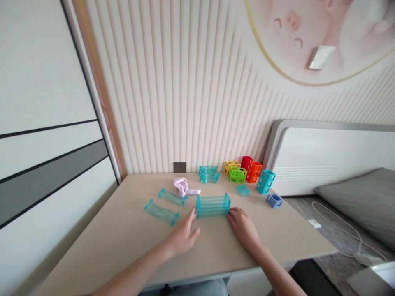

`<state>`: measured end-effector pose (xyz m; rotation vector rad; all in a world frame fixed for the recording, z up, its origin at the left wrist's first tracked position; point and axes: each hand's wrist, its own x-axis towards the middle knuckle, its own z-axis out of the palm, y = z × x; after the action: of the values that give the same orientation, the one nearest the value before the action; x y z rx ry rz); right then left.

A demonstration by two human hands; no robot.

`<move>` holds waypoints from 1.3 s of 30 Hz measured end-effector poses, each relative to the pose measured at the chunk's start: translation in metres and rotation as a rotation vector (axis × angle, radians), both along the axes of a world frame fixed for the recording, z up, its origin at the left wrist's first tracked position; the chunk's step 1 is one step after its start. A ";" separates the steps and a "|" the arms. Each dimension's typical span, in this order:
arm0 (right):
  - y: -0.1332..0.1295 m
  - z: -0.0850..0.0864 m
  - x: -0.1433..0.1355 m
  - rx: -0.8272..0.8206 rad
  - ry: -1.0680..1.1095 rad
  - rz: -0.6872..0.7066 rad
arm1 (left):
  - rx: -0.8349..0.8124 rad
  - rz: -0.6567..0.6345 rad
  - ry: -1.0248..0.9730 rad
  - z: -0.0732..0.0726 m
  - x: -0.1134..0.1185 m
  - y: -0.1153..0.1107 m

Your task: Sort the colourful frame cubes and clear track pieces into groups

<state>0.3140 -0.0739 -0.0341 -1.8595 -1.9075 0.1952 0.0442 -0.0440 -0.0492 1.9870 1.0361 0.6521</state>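
A stack of translucent teal plastic track pieces (212,206) sits on the table between my two hands. My left hand (184,234) is at the stack's left end, fingertips against it, fingers stretched out and thumb spread apart. At the right end, my right hand (242,224) lies low on the table with its fingers extended beside the corner. Neither hand wraps around the stack. Two curved teal track pieces (162,212) (172,197) lie to the left, and a pale purple patterned folded piece (182,187) is behind them.
Toward the wall stand more teal pieces (209,176). Yellow (232,166), green (237,175), red (247,162), orange (254,172), and blue (266,181) open-frame blocks are at the back right, with a smaller blue block (274,200) near the table's (296,230) right edge.
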 end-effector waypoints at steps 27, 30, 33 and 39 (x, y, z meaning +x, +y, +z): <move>0.078 -0.004 0.017 -0.060 -0.222 -0.294 | 0.563 0.166 0.643 0.052 0.018 0.126; 0.077 -0.003 0.014 -0.055 -0.211 -0.277 | 0.557 0.177 0.705 0.049 0.006 0.136; 0.078 -0.001 0.013 -0.062 -0.201 -0.270 | 0.546 0.199 0.748 0.046 -0.006 0.146; 0.081 0.001 0.011 -0.087 -0.187 -0.270 | 0.532 0.263 0.756 0.043 -0.031 0.168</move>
<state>0.3254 0.0072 -0.0330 -2.2386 -1.7630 0.0165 0.0130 0.1238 -0.0062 2.6846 1.7276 0.3121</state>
